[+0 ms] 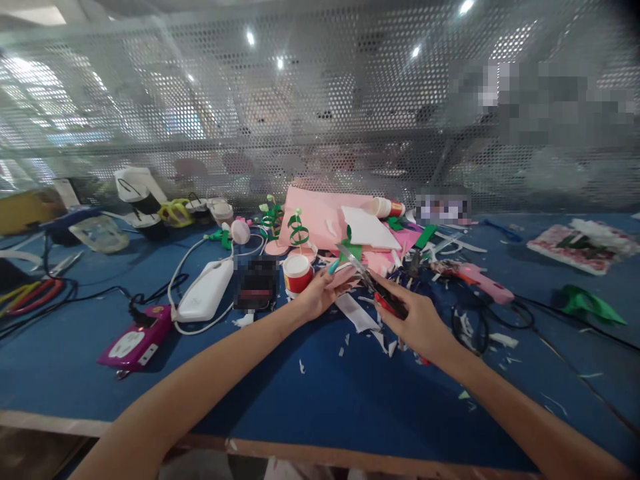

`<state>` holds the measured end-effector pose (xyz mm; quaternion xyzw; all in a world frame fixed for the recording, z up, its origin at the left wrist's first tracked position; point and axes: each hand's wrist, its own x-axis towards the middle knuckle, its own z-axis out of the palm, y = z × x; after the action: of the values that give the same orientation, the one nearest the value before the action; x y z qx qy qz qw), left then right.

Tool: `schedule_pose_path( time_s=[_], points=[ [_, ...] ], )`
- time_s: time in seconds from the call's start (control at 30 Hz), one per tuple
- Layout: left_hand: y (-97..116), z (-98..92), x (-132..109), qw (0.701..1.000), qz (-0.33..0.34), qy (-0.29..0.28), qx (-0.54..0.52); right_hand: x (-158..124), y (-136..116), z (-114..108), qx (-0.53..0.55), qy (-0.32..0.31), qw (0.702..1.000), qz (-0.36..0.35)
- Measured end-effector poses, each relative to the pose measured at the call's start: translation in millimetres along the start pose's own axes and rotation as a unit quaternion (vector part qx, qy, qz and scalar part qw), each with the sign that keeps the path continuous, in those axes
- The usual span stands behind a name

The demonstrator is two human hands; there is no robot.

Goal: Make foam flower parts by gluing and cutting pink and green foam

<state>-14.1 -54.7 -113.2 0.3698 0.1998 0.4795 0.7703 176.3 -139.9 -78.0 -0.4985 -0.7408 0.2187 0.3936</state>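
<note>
My right hand is closed around a pair of scissors with black-and-red handles. Their metal blades point up and to the left, over my left hand. Pale pink paper is pinched between the fingers of my left hand, right beside the blades. Whether the blades touch this paper I cannot tell. A red-and-white paper cup stands just left of my left hand. White paper scraps lie below the scissors. Behind both hands are a large pink sheet and a white sheet.
A pink glue gun lies on the right with its cord. At left are a purple power strip, a white power bank and cables. Green spiral decorations stand behind the cup. A perforated metal screen borders the blue table.
</note>
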Motion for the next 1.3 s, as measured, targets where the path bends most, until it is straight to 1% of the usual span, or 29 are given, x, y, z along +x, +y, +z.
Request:
schedule_pose_path(
  time_s=[0.17, 0.37, 0.5, 0.63, 0.7, 0.87, 0.93, 1.13, 1.3],
  points=[
    [3.3, 4.1, -3.3, 0.999, 0.021, -0.031, 0.009, -0.9, -5.4, -3.2, -0.004, -0.011, 1.000, -0.001],
    [4.5, 7.0, -3.5, 0.998, 0.009, -0.056, 0.036, 0.1, -0.3, -3.0, 0.014, -0.008, 1.000, -0.018],
    [5.1, 9.4, -4.7, 0.998, 0.012, -0.052, 0.025, 2.0, 2.8, -2.1, 0.015, -0.014, 1.000, -0.020],
    [6.3, 11.6, -6.0, 0.999, 0.037, -0.014, 0.022, 2.5, 2.9, -2.5, 0.018, -0.013, 0.999, -0.030],
    [6.5, 12.2, -6.3, 0.999, 0.041, -0.007, 0.028, 2.0, 2.4, -2.9, 0.018, -0.013, 0.999, -0.031],
    [5.9, 12.8, -7.1, 0.995, 0.025, -0.051, 0.078, 0.2, -2.1, -4.1, 0.009, -0.034, 0.999, -0.012],
    [5.7, 12.6, -7.2, 0.994, 0.021, -0.065, 0.085, 0.0, -4.1, -4.1, 0.007, -0.032, 0.999, -0.011],
    [6.3, 12.5, -6.3, 0.996, 0.037, -0.058, 0.061, 0.5, -5.9, -3.7, -0.004, 0.004, 1.000, -0.026],
    [5.7, 12.2, -6.3, 0.996, 0.041, -0.050, 0.056, 0.0, -5.2, -4.0, -0.013, 0.000, 1.000, -0.022]
  ],
)
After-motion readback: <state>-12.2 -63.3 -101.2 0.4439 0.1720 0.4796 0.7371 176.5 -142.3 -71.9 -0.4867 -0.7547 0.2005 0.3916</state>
